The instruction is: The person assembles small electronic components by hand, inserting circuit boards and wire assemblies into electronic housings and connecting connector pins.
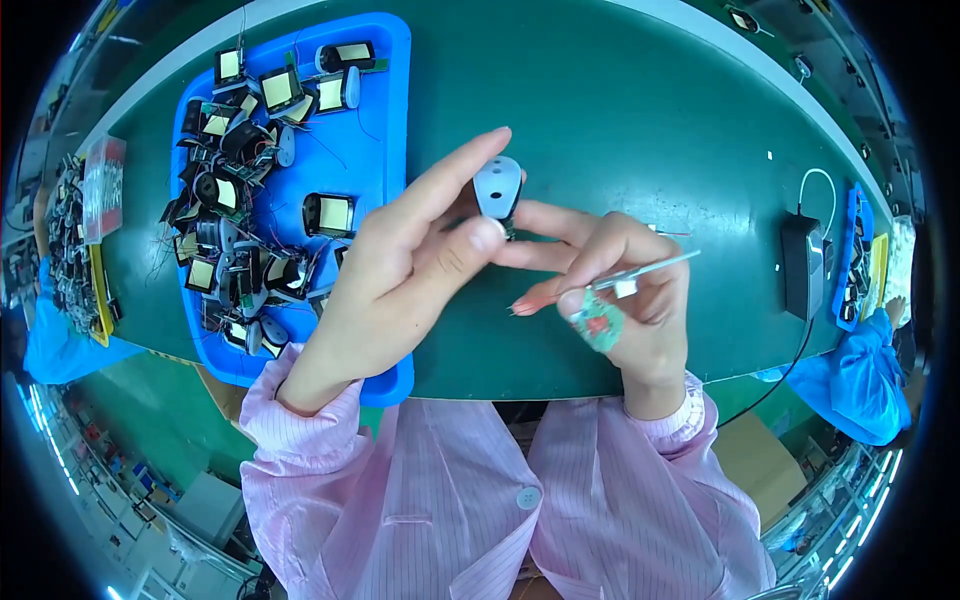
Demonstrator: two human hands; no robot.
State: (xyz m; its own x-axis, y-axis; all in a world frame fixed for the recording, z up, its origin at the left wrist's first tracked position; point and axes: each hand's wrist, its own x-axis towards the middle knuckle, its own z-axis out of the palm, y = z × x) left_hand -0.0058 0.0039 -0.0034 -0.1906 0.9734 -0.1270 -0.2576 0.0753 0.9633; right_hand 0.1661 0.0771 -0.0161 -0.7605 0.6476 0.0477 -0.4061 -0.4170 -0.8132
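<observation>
While the left hand (390, 260) holds it, pale blue-grey housing (497, 183), rounded, dark-holed

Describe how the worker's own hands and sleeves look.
The left hand and right hand are bare, with no gloves or visible rings. Both the left sleeve and right sleeve are pink with thin darker stripes and gathered cuffs.

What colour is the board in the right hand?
The board is mostly green with a reddish patch; the head view shows it best.
</observation>
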